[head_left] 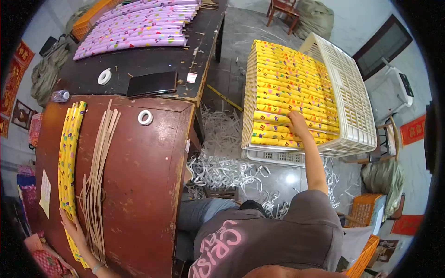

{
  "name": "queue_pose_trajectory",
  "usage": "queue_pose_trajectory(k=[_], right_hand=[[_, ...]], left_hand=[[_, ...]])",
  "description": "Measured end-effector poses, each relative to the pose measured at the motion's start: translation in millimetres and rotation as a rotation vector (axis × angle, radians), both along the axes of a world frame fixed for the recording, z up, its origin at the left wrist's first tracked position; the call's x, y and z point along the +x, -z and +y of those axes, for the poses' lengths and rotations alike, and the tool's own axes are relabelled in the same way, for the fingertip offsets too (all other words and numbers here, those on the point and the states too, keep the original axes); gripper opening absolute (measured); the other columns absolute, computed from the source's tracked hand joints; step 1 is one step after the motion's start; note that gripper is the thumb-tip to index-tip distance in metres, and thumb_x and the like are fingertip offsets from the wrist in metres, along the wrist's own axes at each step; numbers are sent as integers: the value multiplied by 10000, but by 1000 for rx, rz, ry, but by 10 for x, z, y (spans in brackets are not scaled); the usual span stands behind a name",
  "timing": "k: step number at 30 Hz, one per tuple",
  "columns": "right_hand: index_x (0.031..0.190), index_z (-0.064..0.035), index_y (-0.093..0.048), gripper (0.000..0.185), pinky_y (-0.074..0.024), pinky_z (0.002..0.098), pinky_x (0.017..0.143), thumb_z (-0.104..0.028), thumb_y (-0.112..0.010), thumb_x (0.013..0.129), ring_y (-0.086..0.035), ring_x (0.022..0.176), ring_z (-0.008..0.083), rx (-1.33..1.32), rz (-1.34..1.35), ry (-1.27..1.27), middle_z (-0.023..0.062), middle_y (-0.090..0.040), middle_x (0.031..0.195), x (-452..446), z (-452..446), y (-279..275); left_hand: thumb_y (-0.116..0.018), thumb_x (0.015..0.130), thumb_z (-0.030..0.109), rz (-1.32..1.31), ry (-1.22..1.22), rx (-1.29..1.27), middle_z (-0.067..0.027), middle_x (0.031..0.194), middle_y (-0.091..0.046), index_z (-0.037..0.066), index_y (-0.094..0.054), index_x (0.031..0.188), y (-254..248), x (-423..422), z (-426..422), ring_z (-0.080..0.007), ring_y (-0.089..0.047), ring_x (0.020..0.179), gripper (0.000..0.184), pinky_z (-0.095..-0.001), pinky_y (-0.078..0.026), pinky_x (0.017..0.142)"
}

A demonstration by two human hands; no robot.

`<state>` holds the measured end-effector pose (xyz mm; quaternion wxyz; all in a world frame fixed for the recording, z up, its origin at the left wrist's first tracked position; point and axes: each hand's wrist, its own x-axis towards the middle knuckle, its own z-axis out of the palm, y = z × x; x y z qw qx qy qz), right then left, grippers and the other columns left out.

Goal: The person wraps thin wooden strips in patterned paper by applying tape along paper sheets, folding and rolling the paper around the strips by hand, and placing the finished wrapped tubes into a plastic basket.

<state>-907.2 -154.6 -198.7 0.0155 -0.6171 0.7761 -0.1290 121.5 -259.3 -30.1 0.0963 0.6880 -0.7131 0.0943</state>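
Note:
My left hand (72,227) lies with fingers outstretched across the lower part of several long yellow patterned rolls (69,157) on the red-brown table. Thin wooden strips (99,167) lie in a loose bundle just right of that hand. Out to the right, my right hand (298,124) reaches over a crate filled with stacked yellow patterned rolls (292,83). Its fingers curl over one roll (271,117) near the front of the stack; the fingertips are partly hidden.
A white plastic crate (350,88) surrounds the stack. On the red-brown table (143,185) sits a tape roll (145,117). Behind are a phone (153,84), another tape roll (104,76) and purple rolls (139,28). Shredded white strips (222,171) litter the floor between table and crate.

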Motion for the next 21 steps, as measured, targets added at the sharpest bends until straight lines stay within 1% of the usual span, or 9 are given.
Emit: queue_pose_trajectory(k=[5, 8, 9, 12, 13, 14, 16, 18, 21], right_hand=[[1153, -39, -595, 367, -491, 464, 899, -106, -730, 820, -596, 1072, 406, 116, -173, -75, 207, -635, 1085, 362, -58, -66], [1205, -30, -559, 388, -483, 474, 911, -80, -684, 841, -587, 1063, 417, -2, -125, -234, 219, -617, 1103, 646, -134, -132], [1238, -23, -527, 403, -477, 485, 913, -61, -655, 858, -580, 1040, 427, -46, -64, -350, 218, -601, 1123, 812, -191, -309], [1244, -18, -520, 399, -474, 492, 906, -48, -646, 867, -577, 1025, 427, -123, -7, -402, 219, -596, 1124, 1376, -410, -779], [1256, -18, -523, 401, -470, 485, 930, -50, -646, 875, -569, 1057, 423, -196, -19, -442, 228, -592, 1136, 1547, -447, -1080], [1261, -17, -523, 401, -472, 477, 939, -51, -642, 880, -564, 1081, 435, -242, -46, -455, 239, -594, 1168, 1804, -487, -1395], [1288, -15, -512, 435, -454, 418, 987, 51, -577, 862, -561, 1105, 381, -191, -177, -449, 207, -589, 1180, 2243, -548, -2017], [1334, -6, -483, 403, -459, 395, 946, -21, -541, 935, -576, 1033, 292, -286, -356, -615, 140, -576, 1122, 2578, -547, -2582], [1399, -28, -443, 428, -457, 313, 900, -205, -508, 1016, -567, 963, 178, -415, -652, -774, 82, -552, 1108, 2912, -568, -3327]], left_hand=[[-457, 1046, 287, 11, -5, -30, -126, 1646, -255, 78, -237, 1589, -92, -231, 251, -301, -222, 1521, 621, -511, -73, 1231], [-469, 1038, 269, 61, 21, -57, -134, 1642, -259, 64, -251, 1582, -154, -380, 439, -305, -221, 1520, 621, -489, -72, 1237], [-479, 1033, 255, 113, 60, -75, -139, 1640, -261, 58, -257, 1579, -205, -446, 514, -307, -219, 1520, 621, -480, -69, 1241], [-503, 1017, 203, 73, -26, -64, -150, 1636, -263, 39, -262, 1572, -442, -644, 907, -314, -214, 1521, 627, -478, -72, 1243], [-518, 1004, 163, 26, 42, -83, -159, 1634, -266, 31, -264, 1569, -241, -473, 872, -322, -210, 1521, 634, -482, -80, 1242], [-519, 997, 155, 7, 71, -108, -165, 1630, -272, 24, -269, 1566, -324, -606, 959, -332, -213, 1519, 635, -487, -88, 1242], [-530, 985, 143, 88, 71, -100, -168, 1628, -276, 28, -278, 1564, -448, -770, 1177, -340, -213, 1519, 641, -489, -85, 1243], [-554, 961, 115, 141, 80, -90, -168, 1626, -281, 36, -282, 1564, -565, -923, 1381, -347, -220, 1517, 666, -487, -95, 1242], [-603, 927, 104, 131, 59, -86, -178, 1618, -293, 51, -288, 1565, -747, -1147, 1759, -358, -243, 1507, 714, -503, -110, 1237]])
